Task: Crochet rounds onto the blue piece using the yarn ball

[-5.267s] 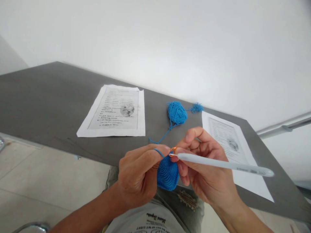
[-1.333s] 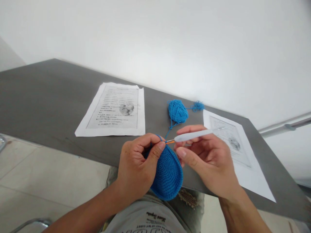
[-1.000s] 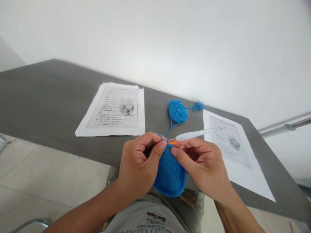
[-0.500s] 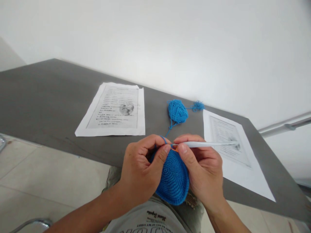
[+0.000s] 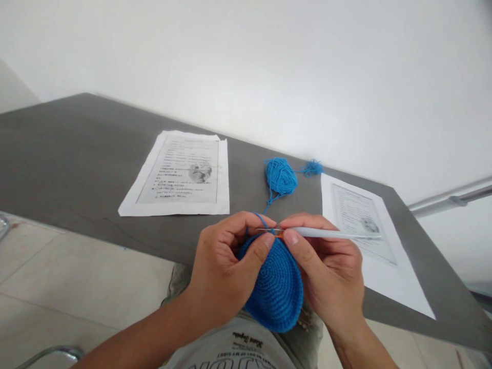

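Observation:
A round blue crochet piece [image 5: 274, 287] hangs below my hands, its top edge pinched by my left hand [image 5: 230, 261]. Blue working yarn passes over the left index finger. My right hand [image 5: 326, 261] is closed around a crochet hook [image 5: 319, 233] with a pale handle that points out to the right. The hook's thin metal shaft lies across the top edge of the piece, between the fingertips of both hands. Something small and orange [image 5: 280, 234] shows at that edge beside the right thumb; its kind is unclear.
On the grey table [image 5: 77, 154], a ball of blue yarn [image 5: 282, 177] lies beyond my hands, joined by a strand to a smaller yarn tangle [image 5: 313, 168]. One printed sheet [image 5: 180, 174] lies to the left, another [image 5: 369, 241] to the right, partly behind my right hand. A white wall rises behind.
My right hand has shifted slightly right with the hook, whose handle now tilts downward to the right. More metal shaft shows at the edge. The crochet piece has sunk a little.

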`<action>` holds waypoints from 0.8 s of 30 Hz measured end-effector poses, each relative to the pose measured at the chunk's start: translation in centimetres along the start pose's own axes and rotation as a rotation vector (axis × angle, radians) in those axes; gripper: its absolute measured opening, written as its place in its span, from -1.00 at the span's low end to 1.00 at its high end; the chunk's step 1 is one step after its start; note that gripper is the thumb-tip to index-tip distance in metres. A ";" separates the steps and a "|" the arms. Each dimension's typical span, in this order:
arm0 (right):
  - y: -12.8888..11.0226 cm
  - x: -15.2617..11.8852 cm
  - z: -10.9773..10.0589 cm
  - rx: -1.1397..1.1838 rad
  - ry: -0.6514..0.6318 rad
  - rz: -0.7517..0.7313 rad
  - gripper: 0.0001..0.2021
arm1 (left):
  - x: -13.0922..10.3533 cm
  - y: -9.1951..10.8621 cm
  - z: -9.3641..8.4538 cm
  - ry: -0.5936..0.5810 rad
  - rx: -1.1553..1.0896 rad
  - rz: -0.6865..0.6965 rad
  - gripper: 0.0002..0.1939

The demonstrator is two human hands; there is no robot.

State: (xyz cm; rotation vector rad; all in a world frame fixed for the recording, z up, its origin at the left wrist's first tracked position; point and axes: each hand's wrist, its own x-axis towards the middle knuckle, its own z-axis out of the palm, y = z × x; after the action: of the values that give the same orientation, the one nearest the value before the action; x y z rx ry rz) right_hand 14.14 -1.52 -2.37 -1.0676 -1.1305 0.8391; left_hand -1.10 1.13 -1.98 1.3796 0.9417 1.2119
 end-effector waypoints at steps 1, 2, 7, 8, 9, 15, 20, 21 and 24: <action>-0.1 -0.1 0.0 -0.006 0.005 -0.003 -0.94 | 0.0 0.1 0.0 -0.006 -0.039 -0.032 -0.94; -0.1 -0.1 0.1 -0.013 0.010 -0.004 -0.94 | -0.1 0.1 0.0 -0.009 -0.067 -0.054 -0.92; 0.0 -0.3 0.1 -0.024 0.010 -0.035 -0.89 | -0.1 0.5 0.0 -0.017 -0.123 -0.121 -0.86; 0.1 -0.3 0.0 -0.021 0.007 -0.044 -0.89 | -0.1 0.6 0.0 -0.014 -0.124 -0.137 -0.85; 0.2 -0.3 0.0 -0.014 0.008 -0.051 -0.90 | 0.0 0.7 0.1 -0.013 -0.121 -0.154 -0.84; 0.2 -0.3 -0.3 0.040 0.038 -0.008 -0.95 | 0.2 1.2 0.2 -0.030 -0.087 -0.247 -0.72; -0.3 -0.2 -0.4 0.119 0.008 0.044 -0.86 | 0.1 1.5 0.2 -0.075 -0.111 -0.281 -0.68; -0.4 -0.2 -0.4 0.133 0.001 0.050 -0.86 | 0.1 1.5 0.1 -0.080 -0.115 -0.283 -0.68; -0.7 -0.3 -0.4 0.177 -0.018 0.074 -0.86 | 0.0 1.6 -0.1 -0.083 -0.136 -0.279 -0.70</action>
State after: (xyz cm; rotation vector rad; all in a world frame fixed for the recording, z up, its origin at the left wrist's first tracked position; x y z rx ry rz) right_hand 14.43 -2.04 -1.84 -0.9606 -1.0166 0.9904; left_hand -1.29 0.88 -0.39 1.1398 0.9403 0.9822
